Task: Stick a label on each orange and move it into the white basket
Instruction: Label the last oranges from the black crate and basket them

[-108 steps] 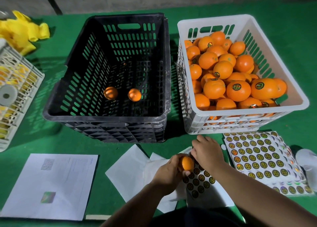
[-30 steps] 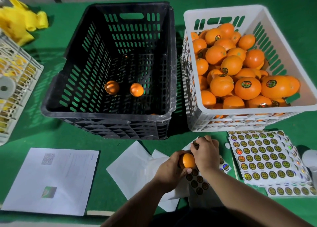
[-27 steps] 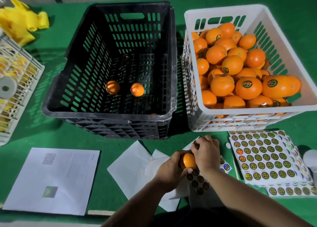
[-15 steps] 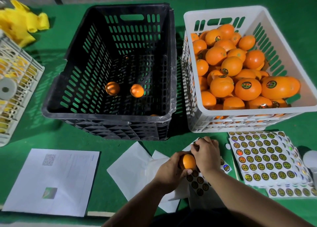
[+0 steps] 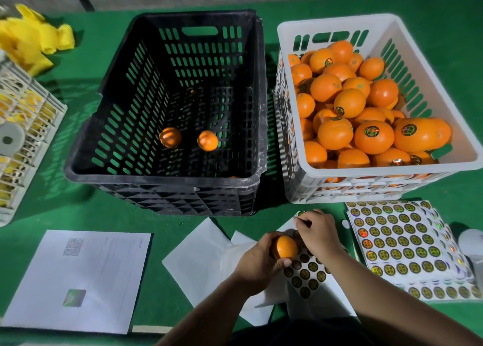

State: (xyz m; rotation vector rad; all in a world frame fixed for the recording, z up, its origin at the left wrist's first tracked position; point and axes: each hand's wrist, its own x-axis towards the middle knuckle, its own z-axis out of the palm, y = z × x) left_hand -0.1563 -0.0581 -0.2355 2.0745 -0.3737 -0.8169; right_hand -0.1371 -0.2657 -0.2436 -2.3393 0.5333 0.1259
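My left hand grips a small orange just above a partly used label sheet at the table's front. My right hand hovers beside the orange over that sheet, its fingertips pinched near a round label at the sheet's far edge. The white basket at the right holds several labelled oranges. Two bare oranges, one on the left and another on the right, lie in the black crate.
A stack of full label sheets lies right of my hands. Blank white backing sheets and a printed paper lie at the front left. A white rack and yellow foam nets sit at the far left.
My left hand keeps holding the orange. My right hand's fingers have shifted slightly toward the sheet's far edge, and the camera has tilted a little.
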